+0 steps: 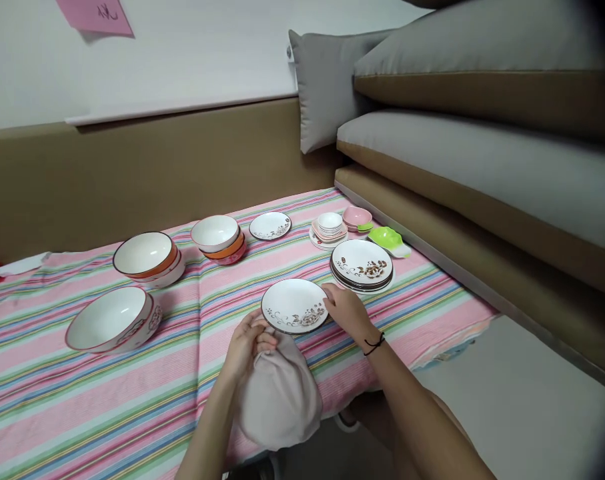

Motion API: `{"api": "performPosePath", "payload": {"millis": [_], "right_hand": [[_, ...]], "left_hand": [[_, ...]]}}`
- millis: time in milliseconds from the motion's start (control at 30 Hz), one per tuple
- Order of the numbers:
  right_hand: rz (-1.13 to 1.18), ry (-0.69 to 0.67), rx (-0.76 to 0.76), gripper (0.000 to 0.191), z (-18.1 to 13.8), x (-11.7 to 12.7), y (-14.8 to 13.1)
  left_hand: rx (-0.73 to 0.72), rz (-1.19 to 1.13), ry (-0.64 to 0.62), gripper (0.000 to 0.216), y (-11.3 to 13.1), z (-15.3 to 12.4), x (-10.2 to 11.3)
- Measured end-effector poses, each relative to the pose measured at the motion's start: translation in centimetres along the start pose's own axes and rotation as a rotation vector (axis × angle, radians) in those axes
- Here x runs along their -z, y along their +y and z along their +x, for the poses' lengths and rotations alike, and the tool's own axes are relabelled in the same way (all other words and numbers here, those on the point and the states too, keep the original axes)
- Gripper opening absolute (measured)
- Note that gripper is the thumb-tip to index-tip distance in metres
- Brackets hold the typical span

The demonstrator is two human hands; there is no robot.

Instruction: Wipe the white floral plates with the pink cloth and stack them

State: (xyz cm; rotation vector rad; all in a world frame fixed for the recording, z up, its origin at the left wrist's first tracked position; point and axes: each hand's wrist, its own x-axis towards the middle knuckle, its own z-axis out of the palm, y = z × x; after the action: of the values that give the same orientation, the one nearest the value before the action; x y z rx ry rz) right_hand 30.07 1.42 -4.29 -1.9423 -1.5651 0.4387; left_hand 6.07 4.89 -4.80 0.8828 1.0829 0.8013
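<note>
A white plate [293, 299] with a dark rim and brown flower pattern is in front of me, tilted slightly towards me. My right hand [348, 308] grips its right rim, thumb on top. At its lower left edge my left hand [248, 341] has its fingers curled around a pale beige cloth [281, 399], which hangs down over the table's front edge. Whether the left fingers also pinch the rim I cannot tell. Just beyond my right hand stands a stack of similar flowered plates [361, 263].
Bowls stand on the striped cloth [177, 400] at left: two stacks [147, 257] [217, 237] and a large bowl group [113, 321]. Another plate [271, 225] lies behind. Small dishes [329, 225], pink bowls [357, 217] and a green dish [386, 239] sit back right, beside stacked cushions [482, 153].
</note>
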Motion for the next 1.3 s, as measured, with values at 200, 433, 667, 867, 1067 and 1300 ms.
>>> {"api": "performPosePath", "payload": {"millis": [200,433,667,867,1067,1300], "right_hand": [[0.188,0.391,-0.244,0.026,0.4,3.9,4.3],[0.761,0.826,-0.545,0.034,1.9,5.3,10.7],[0.954,0.817,-0.542,0.033,3.0,4.5,11.8],[1.022,0.84,-0.576,0.029,3.3,4.8,11.4],[1.116,0.893,-0.68,0.029,3.9,4.8,10.8],[1.212,0.921,-0.634,0.042,3.0,5.7,9.3]], "left_hand": [[-0.278,0.807,0.233,0.033,0.6,-0.4,0.2],[-0.619,1.014,0.032,0.032,2.1,1.5,-4.4],[-0.545,0.869,-0.235,0.048,1.6,8.0,-15.1],[-0.46,0.784,-0.225,0.028,1.6,10.9,-17.3],[-0.355,0.713,-0.129,0.018,1.7,12.3,-17.1],[-0.275,0.594,-0.017,0.023,1.3,12.6,-17.5]]}}
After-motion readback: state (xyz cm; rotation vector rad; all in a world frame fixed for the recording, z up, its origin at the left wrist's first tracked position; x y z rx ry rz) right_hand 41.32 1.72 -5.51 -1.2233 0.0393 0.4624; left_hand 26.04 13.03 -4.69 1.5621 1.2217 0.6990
